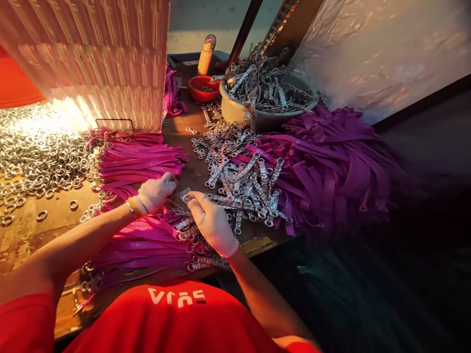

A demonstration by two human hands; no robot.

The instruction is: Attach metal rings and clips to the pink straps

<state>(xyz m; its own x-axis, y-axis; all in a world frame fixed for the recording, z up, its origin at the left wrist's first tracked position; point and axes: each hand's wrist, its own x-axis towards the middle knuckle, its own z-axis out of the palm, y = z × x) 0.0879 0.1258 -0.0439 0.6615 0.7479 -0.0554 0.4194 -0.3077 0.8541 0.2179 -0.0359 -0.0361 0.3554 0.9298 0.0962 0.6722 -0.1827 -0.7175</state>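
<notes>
My left hand [154, 194], in a white knit glove, is closed above the magenta straps [140, 159]; what its fingers hold is hidden. Facing it, my right hand [213, 220], also gloved, pinches a small metal ring piece [187, 198] between thumb and fingers. A pale flat tip shows between the two hands. Braided metal links with ring ends [253, 184] lie heaped just beyond my right hand. Below both hands, more magenta straps [147, 245] lie side by side, some with metal links at their right ends.
Loose metal rings [44, 152] cover the left side under a bright light beside a ribbed translucent panel [110, 63]. At the back are a red bowl [200, 93], a bottle [206, 56] and a pale basin [231, 108] piled with links. Purple straps [331, 171] fill the right.
</notes>
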